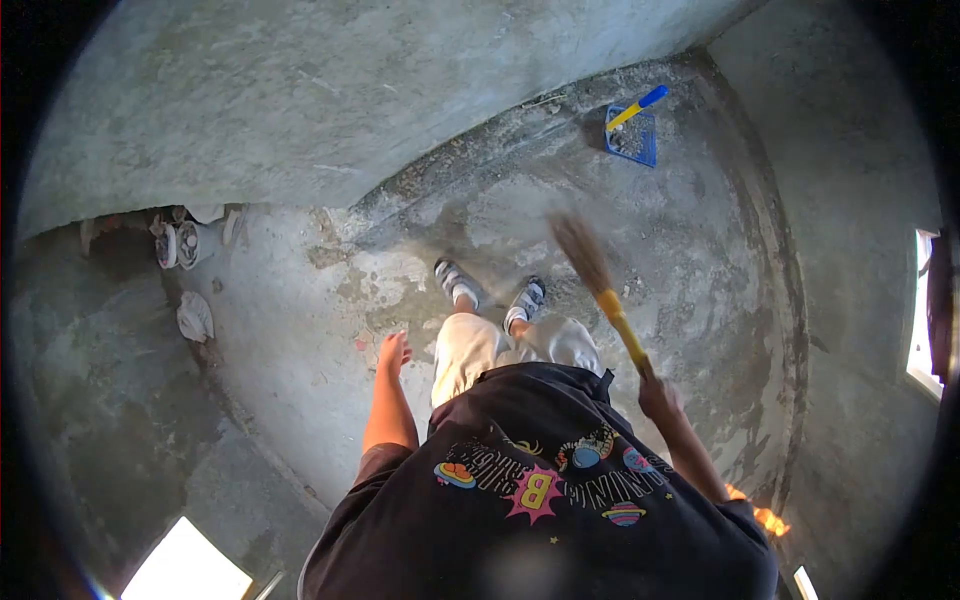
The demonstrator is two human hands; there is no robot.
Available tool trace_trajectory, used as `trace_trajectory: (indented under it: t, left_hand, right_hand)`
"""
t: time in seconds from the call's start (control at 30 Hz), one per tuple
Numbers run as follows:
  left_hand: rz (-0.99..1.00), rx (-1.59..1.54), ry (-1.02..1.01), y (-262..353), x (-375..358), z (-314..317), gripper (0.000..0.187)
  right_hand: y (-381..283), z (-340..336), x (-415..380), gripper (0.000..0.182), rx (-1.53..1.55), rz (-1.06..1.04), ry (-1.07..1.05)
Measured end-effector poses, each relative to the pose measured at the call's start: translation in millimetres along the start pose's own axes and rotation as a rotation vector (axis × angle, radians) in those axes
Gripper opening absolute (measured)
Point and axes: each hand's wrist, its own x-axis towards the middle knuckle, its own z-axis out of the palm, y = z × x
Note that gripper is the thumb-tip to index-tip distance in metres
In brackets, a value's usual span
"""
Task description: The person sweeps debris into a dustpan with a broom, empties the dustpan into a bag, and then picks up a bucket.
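Note:
My right hand (660, 397) is wrapped round the end of a yellow broom handle. The broom (622, 325) slants up and to the left, its brown bristles (580, 250) blurred over the concrete floor in front of my feet. My left hand (395, 350) hangs beside my left leg, away from any object; its fingers look loosely curled and apart, with nothing in them. Farther forward on the right, a blue dustpan (632, 137) with a yellow and blue handle rests on the floor with grey debris in it.
Concrete walls (300, 100) rise ahead and on both sides. Loose debris lies along the base of the front wall. At the left are white round-fronted objects (188, 243) and a white cloth or bag (195, 317). A bright opening (925, 310) is at the right.

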Motion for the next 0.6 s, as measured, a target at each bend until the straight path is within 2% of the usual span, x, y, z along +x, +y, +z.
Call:
trace_trajectory:
  t: [0.13, 0.2, 0.27, 0.33, 0.37, 0.43, 0.53, 0.6]
  left_hand:
    - [0.096, 0.130, -0.091, 39.8, 7.2, 2.9, 0.037]
    - [0.172, 0.314, -0.158, 68.9, 0.4, -1.0, 0.036]
    - [0.240, 0.323, -0.172, 95.1, -16.7, -11.3, 0.030]
    - [0.349, 0.065, -0.156, 111.4, -26.8, -27.4, 0.031]
    - [0.356, 0.072, -0.162, 114.5, -30.2, -36.2, 0.031]
    - [0.308, -0.029, -0.040, 113.6, -28.8, -54.2, 0.033]
    - [0.147, 0.065, 0.009, 69.2, -4.6, -85.6, 0.034]
    - [-0.034, 0.217, -0.025, 42.0, 5.5, -101.2, 0.037]
  right_hand:
    - [-69.8, 9.7, 103.5, 0.045, 0.039, -0.300, 0.042]
    - [-124.1, -9.7, 137.2, 0.046, -0.006, -0.357, 0.087]
    - [-137.0, 10.7, 182.0, 0.046, -0.028, -0.365, 0.085]
    - [-133.9, 35.1, 207.0, 0.046, -0.171, -0.243, 0.127]
    - [-117.9, 34.8, 203.2, 0.045, -0.055, -0.143, 0.028]
    - [-81.2, 40.9, 183.5, 0.043, 0.018, -0.049, 0.073]
    - [-27.8, 71.0, 150.6, 0.043, 0.087, 0.117, 0.029]
    - [10.1, 90.3, 135.4, 0.048, 0.102, 0.332, -0.189]
